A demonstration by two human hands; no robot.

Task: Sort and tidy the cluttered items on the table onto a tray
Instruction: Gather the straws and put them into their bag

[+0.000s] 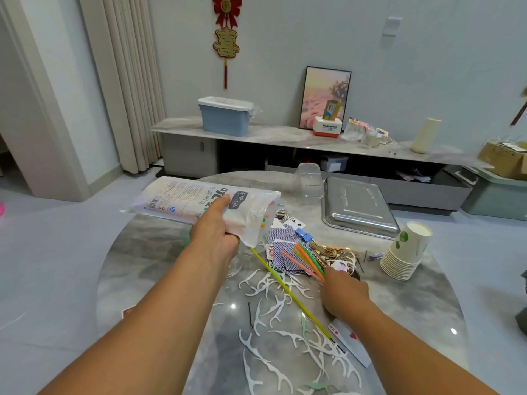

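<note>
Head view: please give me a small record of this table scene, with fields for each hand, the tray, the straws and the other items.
left hand: grips the white plastic straw bag, held above the round grey marble table
right hand: rests on the bundle of coloured straws; grip unclear
loose straw: long yellow-green straw lies across the white floss picks
tray: rectangular metal tray, looks upside down, nothing on it
cups: stack of white paper cups, lying tilted
cards: blue-backed playing cards, scattered

both my forearms reach forward, bare. left hand is raised, knuckles up, fingers curled in a grip with the thumb stretched forward. right hand sits lower, palm down, fingers bent toward the surface, tips hidden.
</note>
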